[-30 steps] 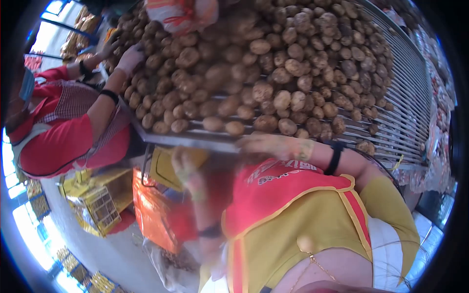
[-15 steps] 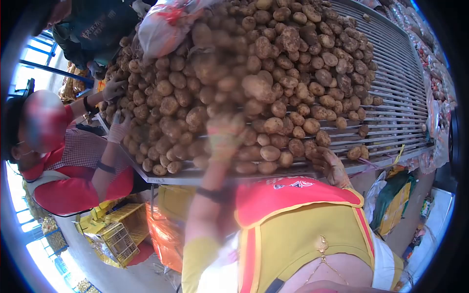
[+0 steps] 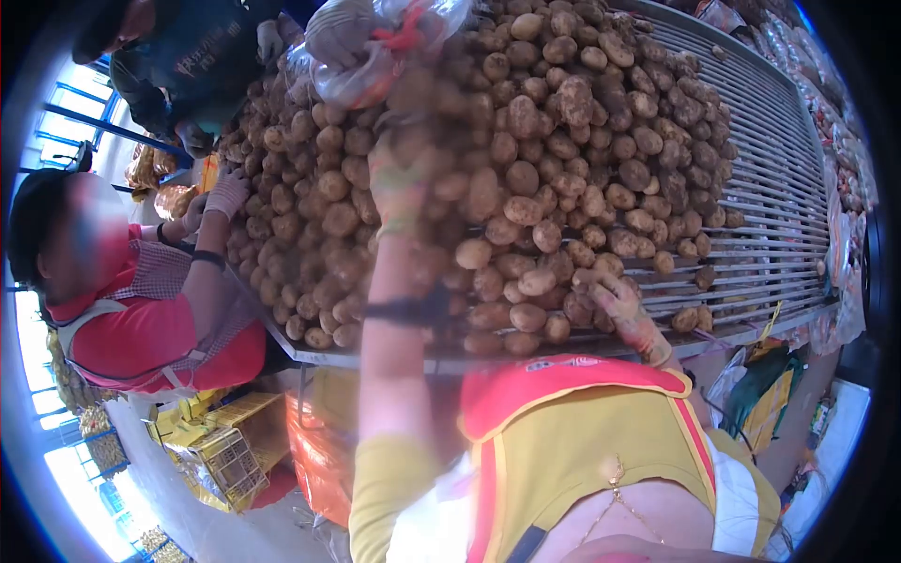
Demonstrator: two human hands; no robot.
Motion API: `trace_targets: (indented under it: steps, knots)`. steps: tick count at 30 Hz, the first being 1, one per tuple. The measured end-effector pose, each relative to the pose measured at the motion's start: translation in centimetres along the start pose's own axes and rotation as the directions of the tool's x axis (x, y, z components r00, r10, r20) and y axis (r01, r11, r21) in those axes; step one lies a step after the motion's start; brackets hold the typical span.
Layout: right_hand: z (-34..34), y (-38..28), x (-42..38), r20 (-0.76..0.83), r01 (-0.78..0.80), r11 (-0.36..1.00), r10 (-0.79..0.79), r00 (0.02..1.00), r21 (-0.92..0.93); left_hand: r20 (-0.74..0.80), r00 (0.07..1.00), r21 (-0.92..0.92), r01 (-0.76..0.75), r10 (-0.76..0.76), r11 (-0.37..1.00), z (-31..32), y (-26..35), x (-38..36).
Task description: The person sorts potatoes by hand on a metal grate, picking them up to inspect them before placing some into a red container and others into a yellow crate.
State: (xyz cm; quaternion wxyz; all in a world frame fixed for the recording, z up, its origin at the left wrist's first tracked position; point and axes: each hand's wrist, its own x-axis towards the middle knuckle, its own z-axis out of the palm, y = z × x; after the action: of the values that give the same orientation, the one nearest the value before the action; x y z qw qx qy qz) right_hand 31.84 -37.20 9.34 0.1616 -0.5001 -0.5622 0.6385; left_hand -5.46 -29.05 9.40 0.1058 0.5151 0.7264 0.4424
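A heap of soil-dusted brown potatoes [image 3: 549, 202] covers much of the slatted metal table [image 3: 784, 202]. My left hand [image 3: 404, 183], in a stained glove, reaches far into the heap and is smeared by motion. Its fingers cannot be made out, nor whether a potato is in them. At the near side, my right hand [image 3: 615, 305], also in a stained glove, rests over potatoes by the table's front edge. Its fingers look stretched out over them, with no potato clearly gripped.
A co-worker's gloved hand [image 3: 227, 192] is at the heap's left edge. Another person in dark clothing [image 3: 202, 56] stands at the far left, near a plastic bag [image 3: 375, 56] on the potatoes. Yellow crates [image 3: 225, 460] and an orange bag [image 3: 314, 460] sit below the table's left front.
My left hand has moved away from me, deeper into the heap. My right hand has shifted forward and left onto the potatoes. The co-worker's hands have drawn together, and the plastic bag has shifted right.
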Motion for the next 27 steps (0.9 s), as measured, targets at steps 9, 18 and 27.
trace_targets:
  steps: [9, 18, 27]
  knots:
    - [0.5, 3.3, -0.8, -0.032, -0.224, 0.933, 0.243, 0.97, 0.282, 0.5, 0.806, -0.864, 0.44, -0.316, -0.244, -2.3, -1.2, -8.2]
    - [1.1, 0.0, 0.4, -0.014, 0.067, 0.995, -0.068, 0.998, -0.067, 0.246, 0.96, -0.792, 0.28, -0.136, 0.542, -1.4, 2.2, -13.3]
    - [1.8, 1.8, -1.6, 0.048, -0.061, 0.977, 0.052, 0.997, 0.206, -0.031, 0.938, -0.239, -0.344, 0.346, 0.908, -1.4, 2.8, -16.5]
